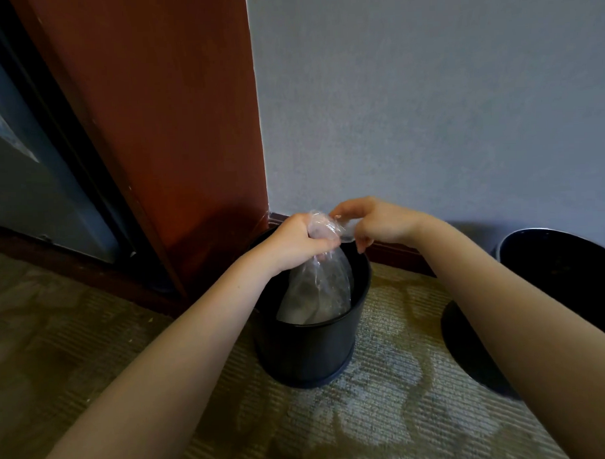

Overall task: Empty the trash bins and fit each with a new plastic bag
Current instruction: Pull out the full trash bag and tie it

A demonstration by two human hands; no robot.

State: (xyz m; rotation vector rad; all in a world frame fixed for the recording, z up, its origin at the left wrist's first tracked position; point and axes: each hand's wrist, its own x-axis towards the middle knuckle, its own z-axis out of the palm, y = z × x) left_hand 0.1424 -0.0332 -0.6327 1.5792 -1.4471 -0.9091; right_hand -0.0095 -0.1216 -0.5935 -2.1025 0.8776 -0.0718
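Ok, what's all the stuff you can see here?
middle bin: one, black, on the floor by the corner.
second bin: one, black, right edge, partly hidden.
plastic bag: one, clear, hanging into the middle bin.
carpet: one, patterned beige-green, covers the floor.
wall: one, grey-blue, behind the bins.
wood panel: one, red-brown, left of the wall.
left hand: one, grips the bag's neck.
right hand: one, pinches the bag's top.

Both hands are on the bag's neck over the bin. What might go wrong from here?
The clear bag may tear where the left hand bunches it and the right hand pinches it. Lifting might also drag the black bin up or tip it on the carpet.
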